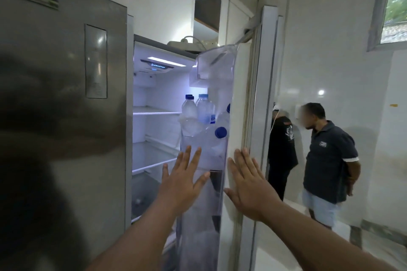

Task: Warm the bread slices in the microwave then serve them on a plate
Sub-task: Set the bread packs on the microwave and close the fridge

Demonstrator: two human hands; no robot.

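I face a steel side-by-side fridge whose right door stands open. My left hand is spread flat in front of the door's clear bin, fingers apart, holding nothing. My right hand rests flat against the white edge of that door, fingers spread. Water bottles with blue caps stand in the door bin. The lit fridge shelves look bare. No bread, microwave or plate is in view.
The closed left fridge door fills the left side. Two people stand on the right by a white tiled wall. A window is at top right. A power strip lies on top of the fridge.
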